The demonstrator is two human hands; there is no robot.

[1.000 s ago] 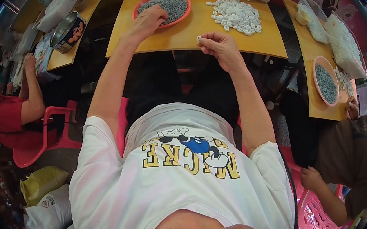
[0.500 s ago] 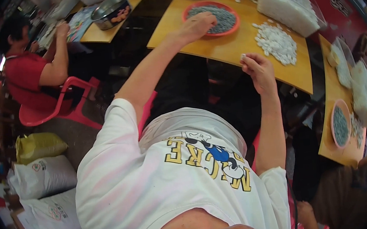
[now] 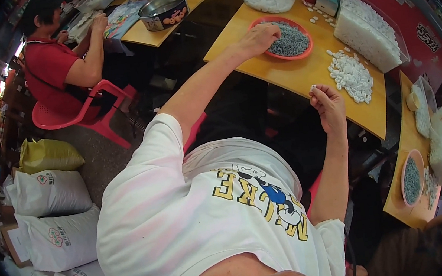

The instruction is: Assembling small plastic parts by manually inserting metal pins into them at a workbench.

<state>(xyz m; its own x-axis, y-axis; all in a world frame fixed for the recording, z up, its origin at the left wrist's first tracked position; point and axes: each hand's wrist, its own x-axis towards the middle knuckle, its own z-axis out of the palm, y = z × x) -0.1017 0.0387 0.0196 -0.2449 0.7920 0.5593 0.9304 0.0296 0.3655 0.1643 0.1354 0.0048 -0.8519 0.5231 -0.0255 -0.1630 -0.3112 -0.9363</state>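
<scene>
"How many of each, nearest first?"

"One white piece (image 3: 313, 88), clamped in the right hand's (image 3: 330, 106) fingers by the bench (image 3: 236, 31) edge. One white pile (image 3: 352, 76), too many to count. One orange bowl (image 3: 294, 57) of grey bits (image 3: 293, 41). Beyond, one clear tub (image 3: 270, 6), one clear box (image 3: 362, 48)."

"And the arms?"

"Right forearm upright; left arm outstretched, left hand (image 3: 260, 38) palm down over the bowl. Its fingertips are hidden: can't tell whether they're together."
</scene>
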